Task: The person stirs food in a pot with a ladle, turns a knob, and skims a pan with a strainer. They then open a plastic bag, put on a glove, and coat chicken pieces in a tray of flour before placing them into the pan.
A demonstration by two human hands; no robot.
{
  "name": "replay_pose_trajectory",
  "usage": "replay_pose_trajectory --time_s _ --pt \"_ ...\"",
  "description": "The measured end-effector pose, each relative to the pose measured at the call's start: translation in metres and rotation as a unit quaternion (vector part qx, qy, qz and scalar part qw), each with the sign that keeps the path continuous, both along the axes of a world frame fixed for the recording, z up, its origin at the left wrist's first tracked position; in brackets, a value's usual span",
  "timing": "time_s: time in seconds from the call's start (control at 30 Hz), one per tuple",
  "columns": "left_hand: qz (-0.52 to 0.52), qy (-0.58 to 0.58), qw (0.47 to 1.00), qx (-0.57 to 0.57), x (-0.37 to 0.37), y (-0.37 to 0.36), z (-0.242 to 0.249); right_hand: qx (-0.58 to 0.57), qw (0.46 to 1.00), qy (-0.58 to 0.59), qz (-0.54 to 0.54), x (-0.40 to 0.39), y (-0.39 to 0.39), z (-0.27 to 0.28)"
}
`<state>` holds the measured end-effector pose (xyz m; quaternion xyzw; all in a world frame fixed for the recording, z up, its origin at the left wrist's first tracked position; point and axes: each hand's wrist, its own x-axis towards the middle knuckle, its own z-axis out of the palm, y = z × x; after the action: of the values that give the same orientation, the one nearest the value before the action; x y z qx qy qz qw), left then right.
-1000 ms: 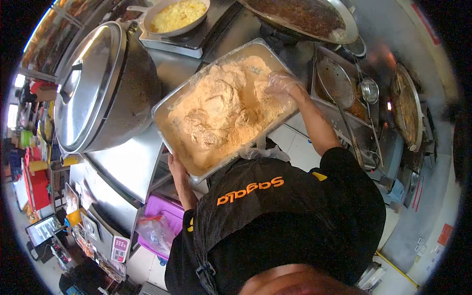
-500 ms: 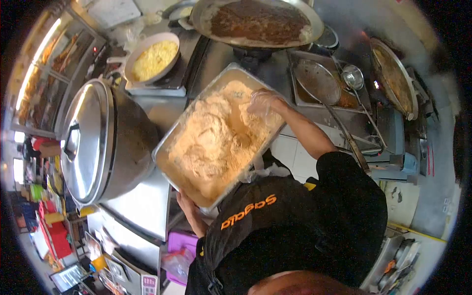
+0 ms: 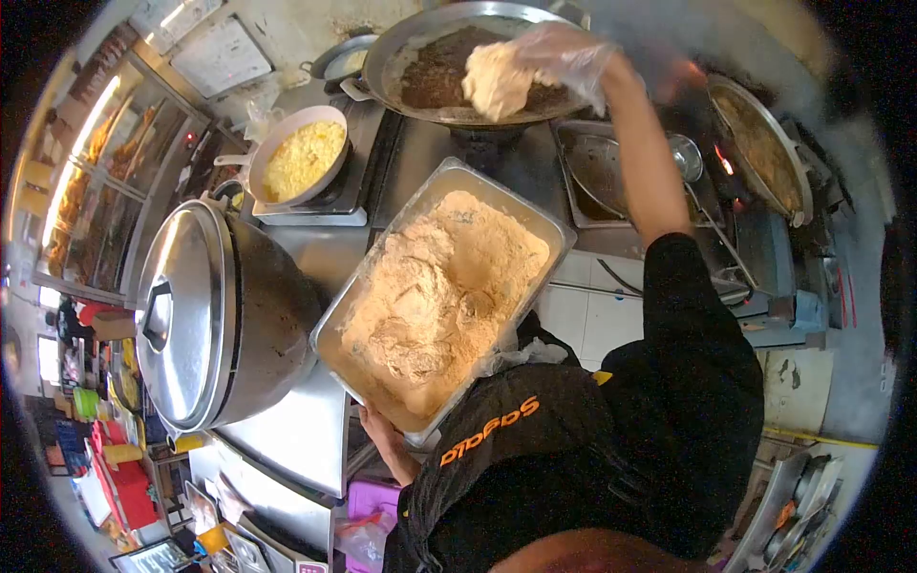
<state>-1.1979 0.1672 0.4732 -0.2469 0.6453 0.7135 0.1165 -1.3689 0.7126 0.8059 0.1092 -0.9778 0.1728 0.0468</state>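
My right hand (image 3: 568, 55), in a clear plastic glove, is closed on a flour-coated piece of meat (image 3: 499, 84), its exact kind hidden by the coating. It holds the piece above the large wok (image 3: 382, 81) of dark, bubbling oil. My left hand (image 3: 380, 435) grips the lower left edge of a metal tray (image 3: 330, 334), its fingers partly hidden beneath it. The tray is tilted against my front and holds a heap of orange-tinted breading flour (image 3: 497, 234) with several coated lumps (image 3: 411, 353) in it.
On the left stands a big lidded steel pot (image 3: 272, 315). A pan of yellow food (image 3: 304, 160) sits on a small stove behind it. To the right are a strainer (image 3: 594, 172) over a metal tub, a ladle (image 3: 686, 158), and another wok (image 3: 764, 153) with flame near it.
My right hand has risen from the flour in the tray to above the wok, carrying a coated piece. My left hand still holds the tray, which sits slightly lower and further right in view.
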Motion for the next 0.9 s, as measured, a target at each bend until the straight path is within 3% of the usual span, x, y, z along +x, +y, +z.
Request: replay_pose_trajectory --time_s 0.1,0.2,0.37,0.4,0.43,0.5,0.57,0.63,0.67,0.8,0.9 --pt "0.004 0.011 1.0 0.024 0.001 -0.003 -0.008 0.137 0.989 0.002 -0.059 -0.045 0.075 -0.013" --pt "0.047 0.017 0.997 0.061 0.003 0.005 0.002 0.303 0.919 -0.153 -0.199 -0.087 0.13 -0.043" --pt "0.051 -0.003 0.997 0.05 0.003 -0.002 -0.009 0.205 0.931 -0.081 -0.29 -0.118 0.228 -0.117" --pt "0.022 0.021 1.0 0.002 0.005 -0.004 -0.008 0.171 0.929 -0.062 -0.323 -0.113 0.24 -0.127" --pt "-0.015 0.048 0.998 -0.044 0.009 -0.002 -0.003 -0.019 0.923 -0.031 -0.384 -0.107 0.243 -0.134" --pt "-0.071 0.075 0.99 -0.092 0.006 0.011 0.013 -0.13 0.884 0.032 -0.449 -0.083 0.211 -0.12" --pt "-0.107 0.099 0.983 -0.11 0.006 0.014 0.017 0.057 0.877 0.022 -0.476 -0.076 0.203 -0.115" --pt "-0.155 0.151 0.967 -0.135 0.006 0.001 -0.001 0.056 0.838 0.051 -0.541 -0.08 0.206 -0.126" --pt "-0.128 0.115 0.976 -0.132 0.006 -0.001 -0.007 0.063 0.828 0.058 -0.554 -0.083 0.203 -0.128" --pt "-0.007 0.001 0.999 -0.046 0.004 0.002 0.001 0.062 0.849 0.066 -0.52 -0.081 0.196 -0.116" --pt "0.035 -0.002 0.999 0.036 0.004 0.01 0.012 0.059 0.885 0.081 -0.454 -0.074 0.179 -0.095"
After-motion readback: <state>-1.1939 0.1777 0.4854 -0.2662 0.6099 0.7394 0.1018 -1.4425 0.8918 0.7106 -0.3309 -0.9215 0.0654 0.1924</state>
